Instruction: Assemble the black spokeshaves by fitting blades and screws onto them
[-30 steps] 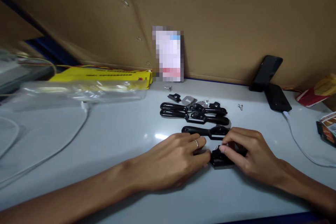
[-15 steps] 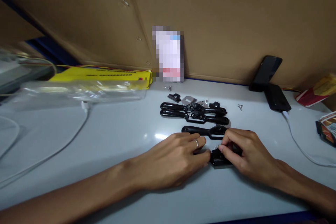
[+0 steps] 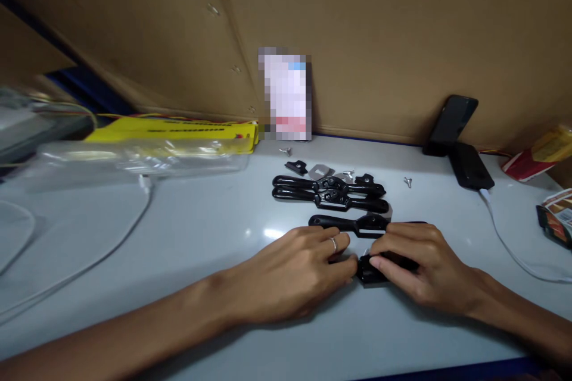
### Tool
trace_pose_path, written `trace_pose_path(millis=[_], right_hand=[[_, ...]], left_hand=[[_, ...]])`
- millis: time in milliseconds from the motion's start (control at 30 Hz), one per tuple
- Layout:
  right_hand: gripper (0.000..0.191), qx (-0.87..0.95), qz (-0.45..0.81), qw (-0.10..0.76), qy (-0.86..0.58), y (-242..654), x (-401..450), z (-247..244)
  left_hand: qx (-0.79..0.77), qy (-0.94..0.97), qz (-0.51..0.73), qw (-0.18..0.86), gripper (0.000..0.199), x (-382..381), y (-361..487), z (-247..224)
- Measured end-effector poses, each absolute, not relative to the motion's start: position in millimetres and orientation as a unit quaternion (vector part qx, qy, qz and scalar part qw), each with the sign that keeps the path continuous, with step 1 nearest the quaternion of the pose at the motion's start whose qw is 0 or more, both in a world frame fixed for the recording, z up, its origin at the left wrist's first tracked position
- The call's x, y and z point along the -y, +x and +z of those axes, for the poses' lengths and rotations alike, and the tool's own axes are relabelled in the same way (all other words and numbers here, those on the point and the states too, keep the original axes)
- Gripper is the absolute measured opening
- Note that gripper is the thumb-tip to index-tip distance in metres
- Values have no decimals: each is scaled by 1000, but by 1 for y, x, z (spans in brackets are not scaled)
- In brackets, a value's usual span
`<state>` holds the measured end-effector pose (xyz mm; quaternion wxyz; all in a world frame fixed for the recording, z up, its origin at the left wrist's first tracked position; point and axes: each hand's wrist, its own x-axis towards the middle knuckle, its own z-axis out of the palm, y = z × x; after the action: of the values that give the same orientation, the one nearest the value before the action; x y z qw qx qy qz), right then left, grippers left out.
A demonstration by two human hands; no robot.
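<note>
A black spokeshave (image 3: 372,277) lies on the table under both hands, its middle showing between them. My left hand (image 3: 297,277) is closed at its left end, and that handle is hidden beneath the palm. The thumb and forefinger of my right hand (image 3: 422,265) are pinched together over the spokeshave's middle. A small pale glint shows by those fingertips; what makes it is mostly covered. Just beyond lies another spokeshave (image 3: 333,223). Two more, a front one (image 3: 295,194) and a rear one (image 3: 292,181), lie side by side farther back.
Behind the spokeshaves are black caps (image 3: 295,166), flat grey blades (image 3: 320,172) and silver thumbscrews (image 3: 408,181). Yellow printed cards (image 3: 170,129) and clear plastic sleeves (image 3: 134,158) lie left. Right stand a phone (image 3: 460,116), a black box (image 3: 471,166) with a white cable (image 3: 504,244), and a red-yellow container (image 3: 529,161).
My right fingertips have shifted slightly left and flattened over the spokeshave's middle, covering more of it. The left hand stays in place.
</note>
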<state>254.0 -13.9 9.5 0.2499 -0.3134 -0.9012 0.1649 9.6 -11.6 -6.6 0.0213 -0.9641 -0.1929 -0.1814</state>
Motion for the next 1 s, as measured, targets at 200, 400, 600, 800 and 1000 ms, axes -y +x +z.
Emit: trace_pose_path(millis=[200,400,600,800,1000], right_hand=[[33,910,111,231,-326,255,11,8],[39,909,152,243,-303,253,14,9],[34,903,123,253,-325,254,12,7],[43,909,146,246,-303,254,13,10],[38,909,110,252,-314,254,12,7]], left_hand=[[191,-963,-189,20,10,12,9,-6],[191,-964,-183,18,12,11,9,-7],[196,-964,-181,20,11,12,9,-7],[195,-963,-187,16,11,12,9,-7],[194,-963,-185,17,9,12,9,-7]])
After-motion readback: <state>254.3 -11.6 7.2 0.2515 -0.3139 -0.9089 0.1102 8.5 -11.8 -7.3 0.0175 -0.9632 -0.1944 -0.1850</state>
